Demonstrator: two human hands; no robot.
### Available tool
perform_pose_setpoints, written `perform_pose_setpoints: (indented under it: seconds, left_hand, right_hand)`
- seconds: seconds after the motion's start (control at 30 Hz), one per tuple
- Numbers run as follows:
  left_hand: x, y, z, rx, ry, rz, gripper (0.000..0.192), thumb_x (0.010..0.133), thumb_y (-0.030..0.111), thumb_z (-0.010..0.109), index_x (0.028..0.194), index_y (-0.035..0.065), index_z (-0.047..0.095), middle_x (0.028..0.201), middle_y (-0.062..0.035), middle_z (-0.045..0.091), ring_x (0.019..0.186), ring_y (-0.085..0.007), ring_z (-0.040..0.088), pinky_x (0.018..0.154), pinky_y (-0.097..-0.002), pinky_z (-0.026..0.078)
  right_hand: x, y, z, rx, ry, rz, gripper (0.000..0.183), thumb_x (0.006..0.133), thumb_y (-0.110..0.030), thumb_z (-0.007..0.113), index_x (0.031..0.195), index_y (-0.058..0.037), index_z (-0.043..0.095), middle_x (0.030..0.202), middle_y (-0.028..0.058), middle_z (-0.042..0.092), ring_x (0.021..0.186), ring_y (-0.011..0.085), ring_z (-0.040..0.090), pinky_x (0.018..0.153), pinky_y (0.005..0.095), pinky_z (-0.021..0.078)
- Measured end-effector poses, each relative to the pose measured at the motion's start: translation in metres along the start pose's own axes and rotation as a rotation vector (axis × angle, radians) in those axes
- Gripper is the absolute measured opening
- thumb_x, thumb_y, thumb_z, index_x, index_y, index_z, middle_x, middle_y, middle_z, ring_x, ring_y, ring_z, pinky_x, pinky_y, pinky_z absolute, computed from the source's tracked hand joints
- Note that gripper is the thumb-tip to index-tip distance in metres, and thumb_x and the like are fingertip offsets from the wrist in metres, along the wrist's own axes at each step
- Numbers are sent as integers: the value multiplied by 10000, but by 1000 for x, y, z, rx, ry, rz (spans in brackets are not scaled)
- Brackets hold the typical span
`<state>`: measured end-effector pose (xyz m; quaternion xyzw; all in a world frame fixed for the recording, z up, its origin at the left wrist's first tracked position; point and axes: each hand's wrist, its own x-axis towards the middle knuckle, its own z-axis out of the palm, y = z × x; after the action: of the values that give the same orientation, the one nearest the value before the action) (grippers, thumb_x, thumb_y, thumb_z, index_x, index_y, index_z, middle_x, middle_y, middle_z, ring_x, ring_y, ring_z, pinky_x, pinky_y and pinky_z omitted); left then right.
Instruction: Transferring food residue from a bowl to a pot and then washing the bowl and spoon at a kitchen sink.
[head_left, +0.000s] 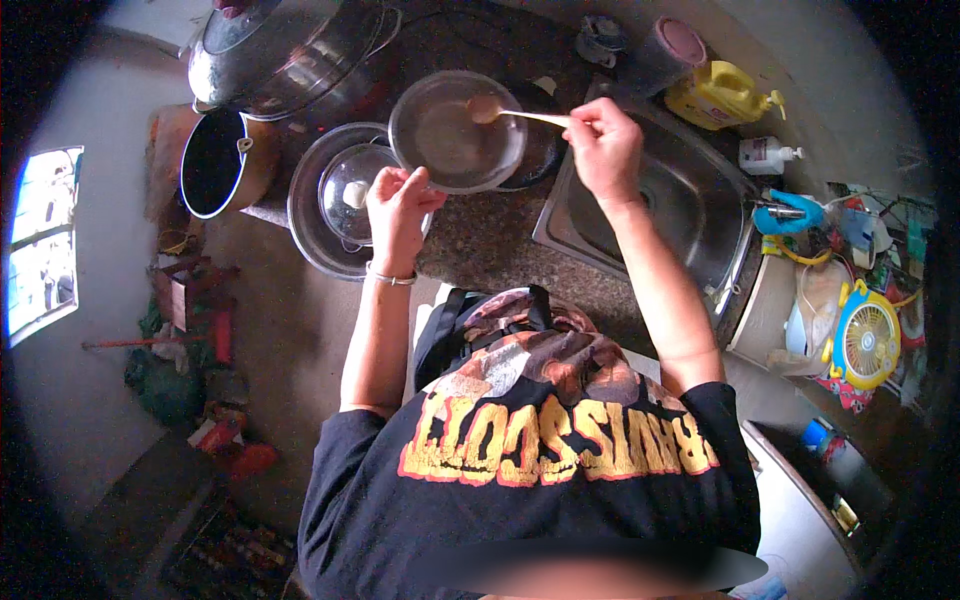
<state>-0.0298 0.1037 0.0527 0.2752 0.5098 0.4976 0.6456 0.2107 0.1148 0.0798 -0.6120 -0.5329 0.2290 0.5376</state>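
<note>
My left hand (400, 214) grips the near-left rim of a shallow, see-through bowl (448, 154), which is held above the counter. A little liquid or wet sheen seems to lie inside it, though I cannot tell which. My right hand (607, 150) pinches the handle of a spoon (536, 117). Its brownish bowl end is over the inside of the shallow bowl, near the far-right side. Below my left hand, a wide metal basin (304, 214) has a glass lid (341, 187) with a pale knob lying in it.
A steel sink (660, 225) is set in the speckled counter (480, 240) on the right. Behind it stand a yellow jug (709, 94) and a white pump bottle (765, 156). A large lidded steel pot (292, 64) and a deep open pot (255, 165) stand at the left. Blue gloves (787, 214) hang near the tap.
</note>
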Motion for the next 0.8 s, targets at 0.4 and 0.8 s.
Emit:
perform_pose_setpoints:
  seconds: [0.4, 0.8]
  left_hand:
    - [-2, -1, -22, 0, 45, 2, 157, 786, 85, 568, 740, 73, 419, 635, -42, 527, 568, -147, 581, 526, -264, 514]
    - [-10, 11, -41, 32, 48, 102, 150, 786, 65, 564, 754, 93, 420, 647, -31, 547, 533, -121, 573, 525, -251, 516]
  right_hand:
    - [-9, 25, -21, 84, 134, 42, 52, 733, -78, 597, 718, -44, 561, 619, 78, 606, 550, 157, 600, 500, 272, 454]
    - [-10, 88, 14, -467, 176, 142, 43, 672, -97, 573, 689, -57, 572, 659, 132, 598, 624, 302, 594, 537, 371, 452]
